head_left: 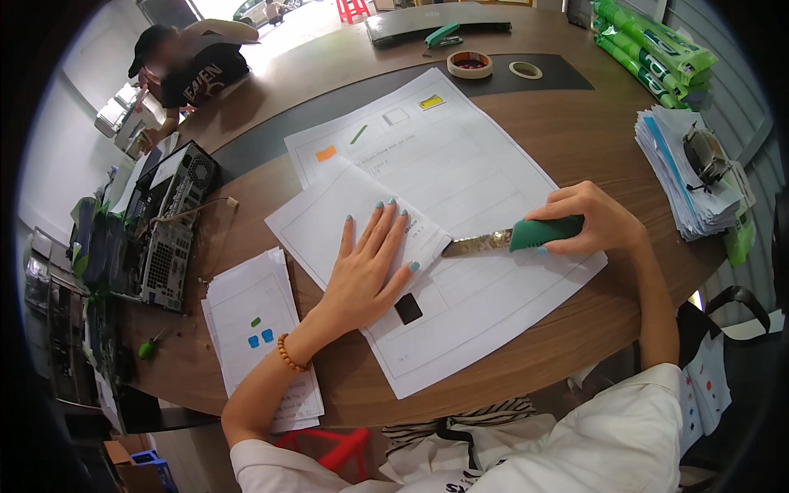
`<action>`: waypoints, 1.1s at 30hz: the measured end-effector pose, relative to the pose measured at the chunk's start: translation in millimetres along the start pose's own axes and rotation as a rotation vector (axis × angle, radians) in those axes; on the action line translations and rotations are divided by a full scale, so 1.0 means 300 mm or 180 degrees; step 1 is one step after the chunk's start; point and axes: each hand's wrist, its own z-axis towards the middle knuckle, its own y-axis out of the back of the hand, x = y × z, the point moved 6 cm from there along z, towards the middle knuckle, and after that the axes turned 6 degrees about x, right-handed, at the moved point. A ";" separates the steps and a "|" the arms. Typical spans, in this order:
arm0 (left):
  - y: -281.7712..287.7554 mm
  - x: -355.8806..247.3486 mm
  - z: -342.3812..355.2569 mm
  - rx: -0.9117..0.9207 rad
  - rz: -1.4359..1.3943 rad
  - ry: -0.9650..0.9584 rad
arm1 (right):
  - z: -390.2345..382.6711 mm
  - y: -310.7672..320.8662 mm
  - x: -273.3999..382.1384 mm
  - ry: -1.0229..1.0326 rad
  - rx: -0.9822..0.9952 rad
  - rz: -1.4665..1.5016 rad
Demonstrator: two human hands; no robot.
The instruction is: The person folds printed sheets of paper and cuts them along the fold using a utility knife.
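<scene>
Work centre: large printed sheet [493, 164], lying on the wooden table [592, 135] in front of the person. A white paper flap [316, 214] lies over its left half; whether this is the same sheet folded back or a separate one, cannot tell.

Tool: green-handled knife [526, 235], resting over the middle of the large sheet, blade pointing left, tip meeting the flap's right-hand corner. Whether the tip is under the paper or only against it, cannot tell.

Right hand [596, 222]: over the right part of the large sheet, thumb and fingers closed around the green handle. Left hand [366, 263]: over the left part, fingers spread and laid flat on the flap, gripping nothing.

Step in hand, as judged: bracing the paper while the blade is set at its folded edge. Next move seems to call for firm pressure from the left palm, a low blade angle, and left fingertips clear of the blade's line.

Surroundings: paper stack [255, 320] just left of the large sheet; opened computer case [177, 222] farther left. Beyond its far edge, brown tape roll [470, 75] and green stapler [444, 34]. Well to its right, second paper pile [682, 181].
</scene>
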 end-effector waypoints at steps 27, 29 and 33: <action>-0.018 -0.013 -0.001 0.0109 0.0291 -0.0123 | 0.031 -0.052 0.032 0.0177 -0.0774 -0.1049; -0.017 -0.014 -0.004 0.0061 0.0254 -0.0173 | 0.035 -0.064 0.034 0.0181 -0.0819 -0.1036; -0.017 -0.012 -0.004 0.0070 0.0251 -0.0123 | 0.067 -0.098 0.076 0.0097 -0.1010 -0.1271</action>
